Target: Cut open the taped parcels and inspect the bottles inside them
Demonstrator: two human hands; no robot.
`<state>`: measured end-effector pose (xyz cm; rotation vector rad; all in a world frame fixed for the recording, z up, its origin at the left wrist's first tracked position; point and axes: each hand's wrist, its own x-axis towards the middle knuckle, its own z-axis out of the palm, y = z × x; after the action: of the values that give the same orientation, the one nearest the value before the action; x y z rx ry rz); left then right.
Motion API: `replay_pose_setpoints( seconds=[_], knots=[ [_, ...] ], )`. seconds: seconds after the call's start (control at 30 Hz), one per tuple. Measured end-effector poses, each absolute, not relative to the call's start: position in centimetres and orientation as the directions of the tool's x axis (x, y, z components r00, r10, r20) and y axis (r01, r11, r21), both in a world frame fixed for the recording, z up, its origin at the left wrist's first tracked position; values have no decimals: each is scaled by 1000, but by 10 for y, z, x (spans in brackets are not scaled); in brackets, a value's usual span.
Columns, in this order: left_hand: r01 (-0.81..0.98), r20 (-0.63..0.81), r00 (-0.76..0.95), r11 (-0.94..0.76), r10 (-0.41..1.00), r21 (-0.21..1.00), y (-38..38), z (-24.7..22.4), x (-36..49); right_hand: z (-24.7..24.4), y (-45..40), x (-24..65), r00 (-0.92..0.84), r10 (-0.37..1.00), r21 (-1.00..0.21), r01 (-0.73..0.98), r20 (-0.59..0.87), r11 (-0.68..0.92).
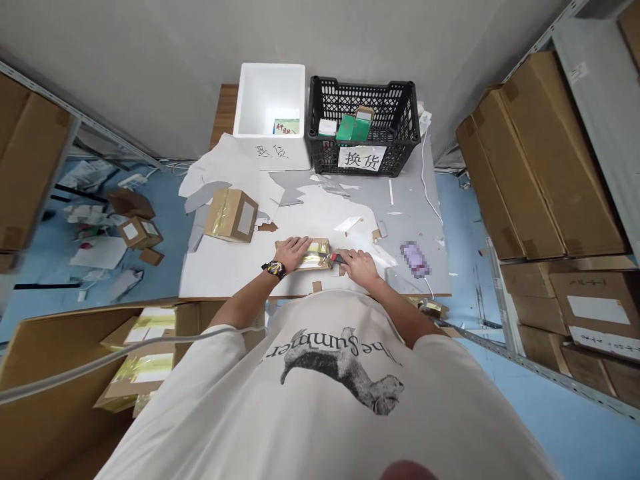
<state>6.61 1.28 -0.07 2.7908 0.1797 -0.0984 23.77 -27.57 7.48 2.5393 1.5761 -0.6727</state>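
Grey wall [190, 40] rises behind the work area, with blue floor [90, 267] on both sides. In front of the wall is a desk [310, 200] covered with torn white and grey sheeting. Large brown cartons [555, 153] stand on the shelving at right, and an open carton [30, 360] at lower left holds smaller taped boxes [145, 367].

At the back of the desk, a black plastic crate [365, 160] with a white paper label contains green and white boxes [353, 128]. Just beside it, on the left, a white foam box [270, 150] with handwriting on its front holds a green and white packet [287, 126]. Nearer the person, a brown carton [231, 215] with yellowish tape sits toward the desk's left side.

Close to the front edge, between the two hands, lies a smaller taped package [315, 261]. The left hand [293, 253] rests palm down over its left end; whether the fingers grip it cannot be told. The right hand [361, 268], at the package's right end, is closed around a red and black cutter [337, 258], whose front end is at the package. Farther right lies a blurred purple object [415, 260], near a white cable [425, 180]. A dark and yellow watch [275, 269] circles the left wrist.
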Motion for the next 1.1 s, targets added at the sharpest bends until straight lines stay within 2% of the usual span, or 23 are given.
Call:
replay_pose_setpoints(
  seconds=[0.2, 0.37, 0.53, 0.8, 0.97, 1.1],
  knots=[
    [117, -30, 993, -920, 114, 375, 16, -13, 66, 72, -280, 275, 234, 912, -150, 943, -338, -298],
    [111, -15, 993, -896, 116, 431, 12, -14, 65, 71, -275, 281, 256, 891, -124, 939, -375, -322],
    [104, 10, 992, -877, 123, 469, 13, -15, 63, 74, -257, 277, 220, 884, -156, 939, -412, -306],
    [111, 41, 987, -850, 154, 515, 11, -16, 64, 83, -290, 305, 268, 864, -156, 919, -426, -362],
    [66, 106, 984, -848, 143, 525, 11, -10, 67, 85, -280, 297, 249, 884, -187, 921, -397, -343],
    [59, 109, 985, -858, 132, 510, 6, 5, 60, 77, -291, 295, 303, 866, -243, 875, -398, -418]
  ],
)
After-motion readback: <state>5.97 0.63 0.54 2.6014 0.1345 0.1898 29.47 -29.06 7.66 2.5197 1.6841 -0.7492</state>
